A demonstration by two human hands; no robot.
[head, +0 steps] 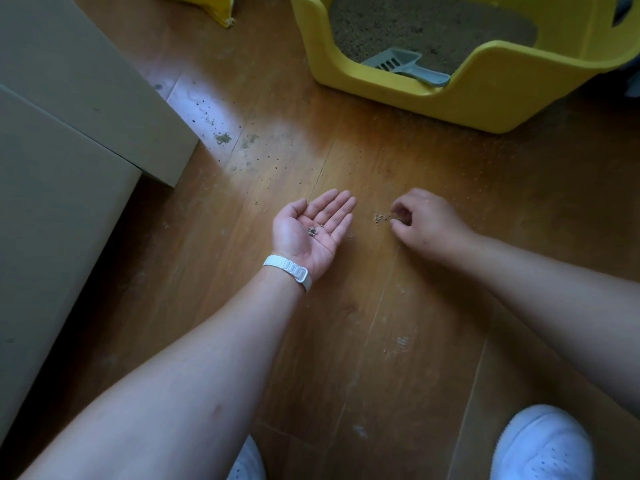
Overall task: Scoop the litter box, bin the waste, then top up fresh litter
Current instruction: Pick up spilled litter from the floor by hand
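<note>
A yellow litter box point(460, 105) stands on the wooden floor at the top right, filled with grey-brown litter point(415, 26). A grey slotted scoop point(403, 65) lies inside it, its handle resting on the low front lip. My left hand point(311, 230) is held palm up over the floor, fingers straight, with a few litter grains point(313, 231) lying in the palm. My right hand point(422, 218) hovers at the floor with fingers curled, its fingertips at a small cluster of spilled grains point(381, 218). I cannot tell whether it pinches any.
Two cardboard boxes point(69, 116) fill the left side. A yellow bag's corner point(221, 12) shows at the top. Spilled litter and dusty smears point(223, 138) are scattered across the floor between the boxes and the litter box. My white shoes point(543, 445) are at the bottom edge.
</note>
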